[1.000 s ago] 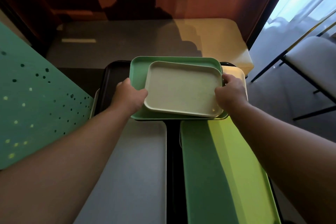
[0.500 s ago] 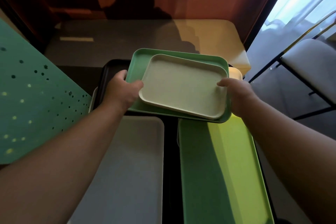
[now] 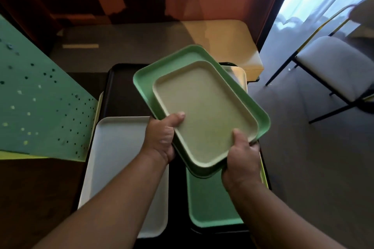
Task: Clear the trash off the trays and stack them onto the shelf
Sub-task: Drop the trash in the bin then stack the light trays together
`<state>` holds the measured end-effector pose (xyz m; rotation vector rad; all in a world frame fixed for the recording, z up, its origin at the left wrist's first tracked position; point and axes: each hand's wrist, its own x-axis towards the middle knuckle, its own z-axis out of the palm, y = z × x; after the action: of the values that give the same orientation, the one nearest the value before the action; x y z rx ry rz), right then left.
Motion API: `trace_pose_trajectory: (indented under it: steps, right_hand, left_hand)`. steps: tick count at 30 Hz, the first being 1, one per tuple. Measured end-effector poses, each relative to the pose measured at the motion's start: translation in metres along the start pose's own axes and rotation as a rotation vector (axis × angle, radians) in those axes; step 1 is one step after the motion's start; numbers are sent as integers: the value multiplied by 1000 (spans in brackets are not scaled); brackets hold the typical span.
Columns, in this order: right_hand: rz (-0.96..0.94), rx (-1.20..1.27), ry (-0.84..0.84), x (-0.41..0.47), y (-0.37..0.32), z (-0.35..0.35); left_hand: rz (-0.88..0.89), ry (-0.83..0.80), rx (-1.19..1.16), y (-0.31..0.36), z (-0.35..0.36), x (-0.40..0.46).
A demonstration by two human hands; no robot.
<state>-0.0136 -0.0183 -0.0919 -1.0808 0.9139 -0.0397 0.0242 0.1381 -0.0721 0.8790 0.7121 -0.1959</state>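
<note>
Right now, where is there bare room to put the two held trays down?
Free: the black tray beyond the white tray, left of the held green tray; also the white tray's own face. Crowded: the right side, where the cream tray, left hand and right hand overhang the lower green tray.

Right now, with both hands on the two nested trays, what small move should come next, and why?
Probably carry the pair toward the shelf. The cream tray sits nested in the green tray, both empty, gripped by the left hand and right hand and tilted above the other trays.
</note>
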Motion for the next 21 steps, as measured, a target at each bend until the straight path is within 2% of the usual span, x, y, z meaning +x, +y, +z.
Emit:
trace_pose_trajectory:
  steps: [3, 5, 9, 10, 13, 14, 17, 19, 20, 21]
  right_hand:
    - [32, -17, -112, 7, -9, -38]
    - [27, -128, -178, 21, -33, -63]
    - [172, -468, -585, 35, -80, -82]
    - [190, -552, -621, 36, -84, -82]
    - [108, -623, -539, 38, -85, -84]
    - [90, -586, -518, 38, -82, -87]
    - [87, -473, -503, 38, -78, -100]
    - [93, -421, -505, 38, -78, -108]
    - [107, -395, -500, 38, -78, -112]
    - [121, -368, -491, 40, -79, -117]
  left_hand:
    - [1, 42, 92, -6, -4, -9]
    - [-12, 14, 193, -4, -7, -16]
    - [-34, -64, 399, 1, -2, -34]
    - [-39, -94, 448, 1, 0, -37]
    - [-35, -153, 530, -7, 7, -42]
    - [-43, -177, 492, -10, 8, -42]
    - [-219, -264, 217, -16, 4, -39]
    - [-269, -172, 121, -25, -3, -30]
    - [-240, -88, 208, -33, -7, -25]
    - [-176, 23, 422, -41, -12, -22]
